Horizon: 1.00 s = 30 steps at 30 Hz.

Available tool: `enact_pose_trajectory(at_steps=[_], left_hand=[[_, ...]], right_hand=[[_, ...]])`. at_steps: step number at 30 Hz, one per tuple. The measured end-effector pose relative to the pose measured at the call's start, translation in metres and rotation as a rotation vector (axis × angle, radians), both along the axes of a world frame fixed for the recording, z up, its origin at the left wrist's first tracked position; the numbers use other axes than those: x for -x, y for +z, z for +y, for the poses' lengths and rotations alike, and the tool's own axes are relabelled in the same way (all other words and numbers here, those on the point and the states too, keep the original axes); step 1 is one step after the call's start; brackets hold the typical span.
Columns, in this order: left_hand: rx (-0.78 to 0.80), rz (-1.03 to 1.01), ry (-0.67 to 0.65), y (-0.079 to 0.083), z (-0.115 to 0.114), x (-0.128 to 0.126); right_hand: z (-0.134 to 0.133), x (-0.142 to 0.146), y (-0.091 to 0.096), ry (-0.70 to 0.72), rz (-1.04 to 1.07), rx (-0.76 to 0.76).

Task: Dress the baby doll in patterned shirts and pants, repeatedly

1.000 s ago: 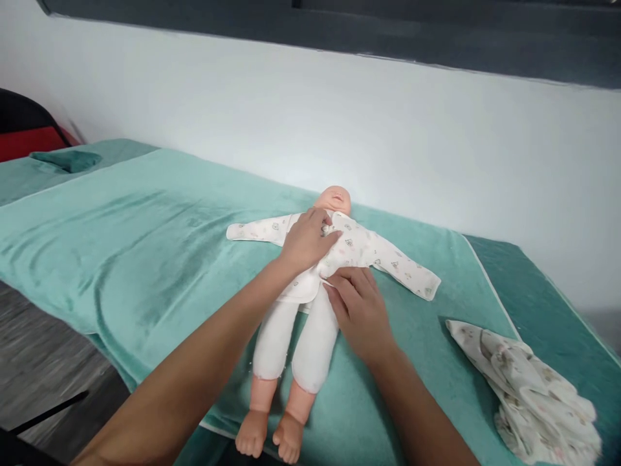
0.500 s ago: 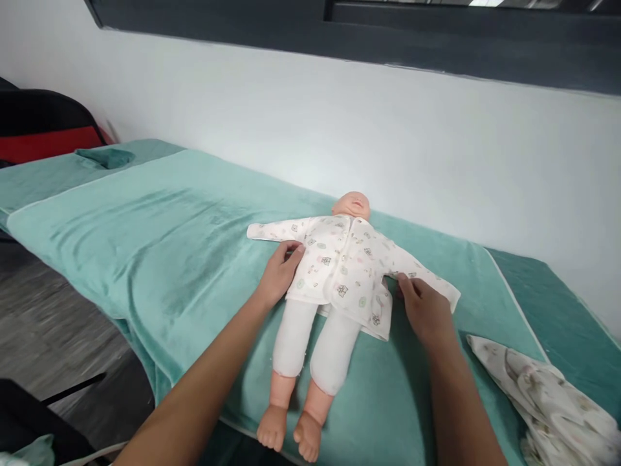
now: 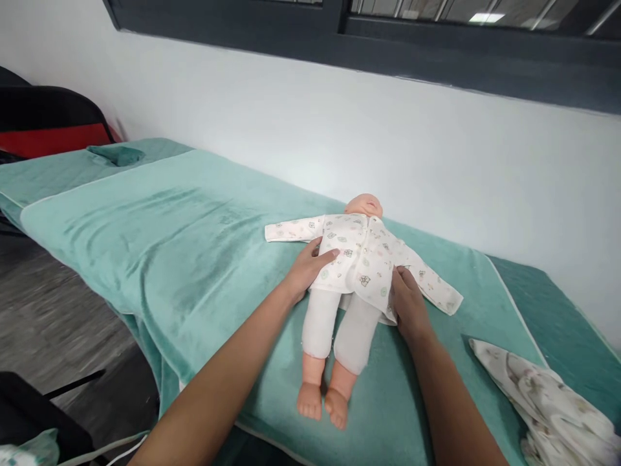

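Note:
A baby doll (image 3: 342,321) lies on its back on a teal towel (image 3: 184,239), head toward the wall. It wears a white printed jacket (image 3: 361,255) with sleeves spread out and white trousers. My left hand (image 3: 310,266) rests flat on the jacket's left side, fingers stretched out. My right hand (image 3: 409,303) lies on the jacket's lower right hem, fingers extended over the cloth.
A crumpled printed cloth (image 3: 548,401) lies on the towel at the right. A folded teal cloth (image 3: 116,154) sits at the far left end of the bed. A white wall runs behind, with a dark window frame (image 3: 388,39) above. Dark floor shows at the left.
The jacket front now lies closed over the doll's chest. Both hands moved out to the sides, then came back inward onto the jacket. The camera view shifted left, so the doll sits further right.

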<state>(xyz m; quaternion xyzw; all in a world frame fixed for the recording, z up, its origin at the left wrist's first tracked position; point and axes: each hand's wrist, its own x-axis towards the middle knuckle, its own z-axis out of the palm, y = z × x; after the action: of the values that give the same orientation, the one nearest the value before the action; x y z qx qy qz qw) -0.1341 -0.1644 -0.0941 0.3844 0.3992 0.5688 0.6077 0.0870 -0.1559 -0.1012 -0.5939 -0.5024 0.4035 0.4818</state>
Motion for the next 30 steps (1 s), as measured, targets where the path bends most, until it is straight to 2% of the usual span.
enact_pose_trajectory(at_steps=[6, 10, 13, 15, 20, 22, 30], left_hand=[[-0.079, -0.094, -0.028, -0.005, 0.026, -0.014], [-0.033, -0.122, -0.011, -0.011, 0.030, -0.014], [0.072, -0.169, 0.082, -0.014, 0.028, -0.010], [0.135, -0.272, 0.174, -0.015, 0.027, -0.004], [0.139, -0.528, 0.376, -0.015, 0.034, 0.016], [0.126, -0.559, 0.406, -0.016, 0.038, 0.023], [0.081, -0.541, 0.457, -0.015, 0.047, 0.035]], right_hand=[[0.003, -0.002, -0.003, 0.016, 0.268, -0.080], [0.004, -0.004, -0.004, -0.001, 0.388, -0.017], [0.008, -0.014, -0.006, -0.034, 0.468, 0.043], [0.012, -0.025, -0.008, -0.053, 0.573, 0.058], [0.020, -0.058, -0.008, -0.314, 0.820, -0.057], [0.024, -0.067, -0.009, -0.363, 0.847, -0.075], [0.050, -0.089, -0.009, -0.412, 0.797, -0.136]])
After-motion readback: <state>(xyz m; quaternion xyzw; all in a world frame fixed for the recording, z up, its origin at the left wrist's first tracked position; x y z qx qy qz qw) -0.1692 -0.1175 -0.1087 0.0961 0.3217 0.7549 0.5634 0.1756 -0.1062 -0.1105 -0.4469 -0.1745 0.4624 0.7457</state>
